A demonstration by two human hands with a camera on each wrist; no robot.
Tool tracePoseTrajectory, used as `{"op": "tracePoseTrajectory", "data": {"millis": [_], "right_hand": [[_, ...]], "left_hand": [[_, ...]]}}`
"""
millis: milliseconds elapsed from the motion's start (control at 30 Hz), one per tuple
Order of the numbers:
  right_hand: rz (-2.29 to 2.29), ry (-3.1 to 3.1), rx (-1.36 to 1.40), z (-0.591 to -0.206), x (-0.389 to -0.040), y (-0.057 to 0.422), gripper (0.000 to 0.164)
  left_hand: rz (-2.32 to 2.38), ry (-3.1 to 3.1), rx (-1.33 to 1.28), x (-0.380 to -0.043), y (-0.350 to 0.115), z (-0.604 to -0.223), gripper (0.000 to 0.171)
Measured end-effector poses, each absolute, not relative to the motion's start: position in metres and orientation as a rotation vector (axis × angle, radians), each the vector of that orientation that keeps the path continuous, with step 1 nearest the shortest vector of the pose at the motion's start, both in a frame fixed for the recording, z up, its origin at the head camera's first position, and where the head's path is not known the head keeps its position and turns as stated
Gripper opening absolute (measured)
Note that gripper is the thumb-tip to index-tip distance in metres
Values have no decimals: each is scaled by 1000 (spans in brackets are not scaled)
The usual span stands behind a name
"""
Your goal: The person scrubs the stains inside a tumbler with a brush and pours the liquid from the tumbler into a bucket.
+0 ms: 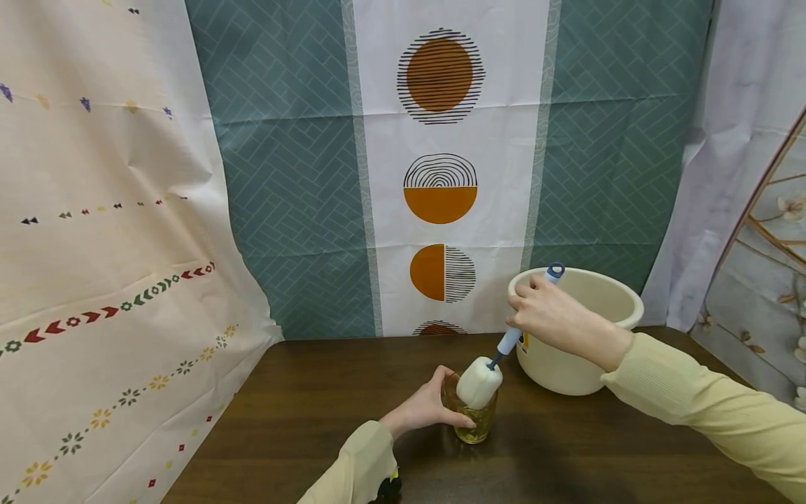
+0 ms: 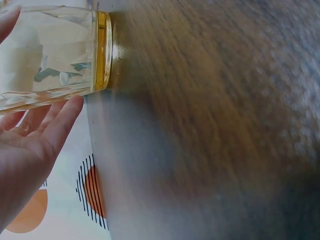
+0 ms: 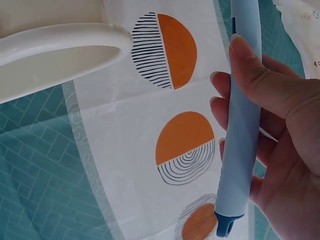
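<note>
A clear glass (image 1: 476,423) with a yellowish base stands on the dark wooden table (image 1: 302,420). My left hand (image 1: 425,409) holds the glass from its left side; the left wrist view shows the glass (image 2: 50,50) close up beside my fingers (image 2: 50,125). My right hand (image 1: 550,315) grips the light blue handle of a sponge brush (image 1: 513,336). Its white sponge head (image 1: 480,382) sits tilted at the glass's mouth. In the right wrist view the handle (image 3: 240,125) runs through my curled fingers (image 3: 265,85).
A cream plastic basin (image 1: 623,297) stands on the table behind my right hand; its rim (image 3: 60,42) shows in the right wrist view. Patterned cloth hangs behind and to the left (image 1: 113,231). Bare tabletop lies left of the glass.
</note>
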State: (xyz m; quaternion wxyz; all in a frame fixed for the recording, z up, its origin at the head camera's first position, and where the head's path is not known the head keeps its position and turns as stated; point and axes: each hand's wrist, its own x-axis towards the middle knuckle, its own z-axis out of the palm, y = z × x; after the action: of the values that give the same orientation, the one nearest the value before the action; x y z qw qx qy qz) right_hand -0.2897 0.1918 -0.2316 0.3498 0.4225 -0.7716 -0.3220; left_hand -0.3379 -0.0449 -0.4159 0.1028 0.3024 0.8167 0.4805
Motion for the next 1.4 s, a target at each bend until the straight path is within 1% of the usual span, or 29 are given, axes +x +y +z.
{"op": "tracePoseTrajectory", "data": {"millis": [767,1033,1167,1400], "right_hand": [[-738,-1993,1178,-230,-285,202,24],[-731,-1987,1211,-229,-286,200,26],[-721,-1979,1223,-229,-287,198,25],[-720,-1962,1218,-228,-288,194,18]], "left_hand": [[1426,2407,915,-336,-44,-415,66],[1386,2455,874,-338,-44,-416,68],[1382,2461,861,-339,-44,-416,68],[1395,2440,863,-337,-44,-415,68]]}}
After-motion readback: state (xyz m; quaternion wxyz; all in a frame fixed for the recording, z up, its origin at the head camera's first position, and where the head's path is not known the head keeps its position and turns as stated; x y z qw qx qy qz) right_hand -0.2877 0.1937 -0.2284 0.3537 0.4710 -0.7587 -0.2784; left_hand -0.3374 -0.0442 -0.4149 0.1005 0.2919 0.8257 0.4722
